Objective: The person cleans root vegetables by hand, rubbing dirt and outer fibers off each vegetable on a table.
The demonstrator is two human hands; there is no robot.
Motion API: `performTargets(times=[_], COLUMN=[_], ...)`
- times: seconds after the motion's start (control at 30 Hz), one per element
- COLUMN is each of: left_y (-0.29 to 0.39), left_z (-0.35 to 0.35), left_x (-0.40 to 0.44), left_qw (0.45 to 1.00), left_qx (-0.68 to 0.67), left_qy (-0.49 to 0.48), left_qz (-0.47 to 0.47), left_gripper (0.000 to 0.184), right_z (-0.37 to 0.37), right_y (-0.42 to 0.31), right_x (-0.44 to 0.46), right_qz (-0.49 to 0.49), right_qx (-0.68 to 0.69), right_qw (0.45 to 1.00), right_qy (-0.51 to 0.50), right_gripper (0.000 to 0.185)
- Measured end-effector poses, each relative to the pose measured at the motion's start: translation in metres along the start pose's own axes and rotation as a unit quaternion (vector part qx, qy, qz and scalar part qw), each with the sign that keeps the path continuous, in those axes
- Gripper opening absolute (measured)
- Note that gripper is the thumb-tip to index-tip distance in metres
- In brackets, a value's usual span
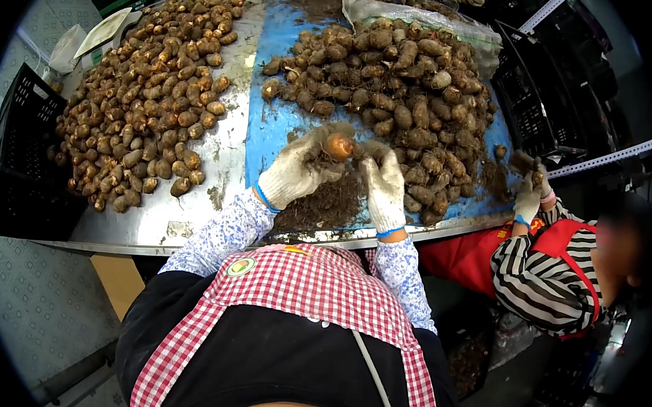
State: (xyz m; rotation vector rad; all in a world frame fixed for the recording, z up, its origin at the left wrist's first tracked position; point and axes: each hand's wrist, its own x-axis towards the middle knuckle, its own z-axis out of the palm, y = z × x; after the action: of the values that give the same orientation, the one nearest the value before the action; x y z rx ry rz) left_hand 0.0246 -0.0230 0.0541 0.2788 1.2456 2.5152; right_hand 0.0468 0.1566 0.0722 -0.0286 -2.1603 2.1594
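Left hand (297, 166) grasps a tuber (339, 147), probably firm and light, best held round its middle; right hand (384, 183) curls beside it; whether pinching, I can't tell.

Matt knitted cloth gloves (292, 176), grimy at the surface, cover your fingers (375, 164) around a tuber (339, 147) whose skin looks smooth and faintly glossy. You wear a matt checked cloth apron (314, 281) and printed cloth sleeves (216, 234). Before you, bare metal shines on a soil-streaked bench (230, 142) beside smooth blue plastic sheeting (259, 125), rough, hairy-skinned tubers (421, 108), crinkled translucent plastic sacking (379, 11) and a black plastic crate (24, 192).
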Motion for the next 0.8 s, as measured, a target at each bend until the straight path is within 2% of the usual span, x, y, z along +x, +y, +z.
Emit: performTargets(times=[0.03, 0.07, 0.13, 0.17, 0.2, 0.23, 0.27, 0.3, 0.33, 0.37, 0.4, 0.43, 0.47, 0.57, 0.63, 0.67, 0.7, 0.73, 0.8], left_y=[-0.001, -0.002, -0.005, -0.009, -0.013, -0.015, -0.017, 0.009, 0.023, 0.004, 0.008, 0.016, 0.021, 0.016, 0.003, -0.004, -0.013, -0.022, -0.020], left_z=[0.000, 0.002, 0.004, 0.004, 0.004, 0.006, 0.009, 0.023, 0.030, 0.017, 0.017, 0.020, 0.021, 0.018, 0.008, 0.003, 0.003, 0.007, 0.008], left_x=[-0.002, -0.005, -0.008, -0.010, -0.009, -0.003, 0.003, -0.001, -0.005, -0.003, -0.003, -0.002, -0.001, 0.002, 0.004, 0.005, 0.002, -0.002, 0.000], left_qw=[1.000, 1.000, 0.980, 0.917, 0.815, 0.954, 0.998, 0.993, 0.984, 0.990, 0.989, 0.984, 0.977, 0.970, 0.957, 0.947, 0.996, 0.984, 0.983], left_qx=[0.027, 0.014, 0.185, 0.361, 0.520, 0.276, -0.002, -0.034, -0.067, 0.080, 0.033, -0.014, -0.059, -0.096, -0.186, -0.231, -0.041, 0.151, 0.150], left_qy=[0.004, 0.004, -0.006, -0.016, -0.024, -0.064, -0.014, -0.058, -0.099, -0.013, -0.024, -0.037, -0.052, -0.006, -0.040, -0.056, -0.044, -0.030, -0.029], left_qz=[0.003, -0.006, 0.077, 0.168, 0.254, 0.095, -0.055, -0.095, -0.134, -0.114, -0.143, -0.172, -0.200, -0.222, -0.218, -0.215, -0.065, 0.089, 0.099], left_gripper=[0.060, 0.063, 0.062, 0.059, 0.058, 0.058, 0.060, 0.060, 0.062, 0.062, 0.059, 0.055, 0.052, 0.045, 0.044, 0.043, 0.044, 0.045, 0.049], right_z=[0.002, 0.003, 0.006, 0.010, 0.010, 0.011, 0.012, 0.015, 0.014, 0.012, 0.011, 0.013, 0.013, 0.012, 0.012, 0.009, 0.004, 0.004, 0.002], right_y=[-0.013, -0.016, -0.019, -0.017, -0.019, -0.023, -0.025, -0.024, -0.026, -0.030, -0.032, -0.030, -0.033, -0.044, -0.038, -0.024, -0.001, 0.004, -0.003], right_x=[-0.001, -0.001, 0.003, 0.001, -0.001, -0.002, -0.003, -0.005, -0.006, -0.006, -0.004, -0.001, -0.001, 0.001, 0.007, 0.012, 0.020, 0.023, 0.019], right_qz=[-0.040, -0.105, -0.237, -0.121, -0.084, -0.047, -0.009, -0.022, -0.032, -0.042, -0.054, -0.116, -0.110, -0.106, -0.120, -0.159, -0.198, -0.235, -0.244], right_qx=[-0.007, -0.071, -0.194, -0.079, -0.039, 0.001, 0.041, 0.098, 0.067, 0.036, 0.006, -0.043, -0.064, -0.135, -0.193, -0.275, -0.353, -0.428, -0.420], right_qw=[0.999, 0.992, 0.951, 0.989, 0.995, 0.998, 0.999, 0.994, 0.997, 0.998, 0.997, 0.991, 0.991, 0.985, 0.974, 0.948, 0.913, 0.869, 0.870], right_qy=[-0.008, -0.017, -0.033, -0.033, -0.030, -0.030, -0.031, -0.031, -0.037, -0.043, -0.048, -0.043, -0.042, -0.026, -0.001, 0.027, 0.055, 0.083, 0.082], right_gripper=[0.027, 0.028, 0.030, 0.030, 0.030, 0.029, 0.029, 0.026, 0.026, 0.025, 0.024, 0.021, 0.020, 0.014, 0.011, 0.011, 0.012, 0.013, 0.016])
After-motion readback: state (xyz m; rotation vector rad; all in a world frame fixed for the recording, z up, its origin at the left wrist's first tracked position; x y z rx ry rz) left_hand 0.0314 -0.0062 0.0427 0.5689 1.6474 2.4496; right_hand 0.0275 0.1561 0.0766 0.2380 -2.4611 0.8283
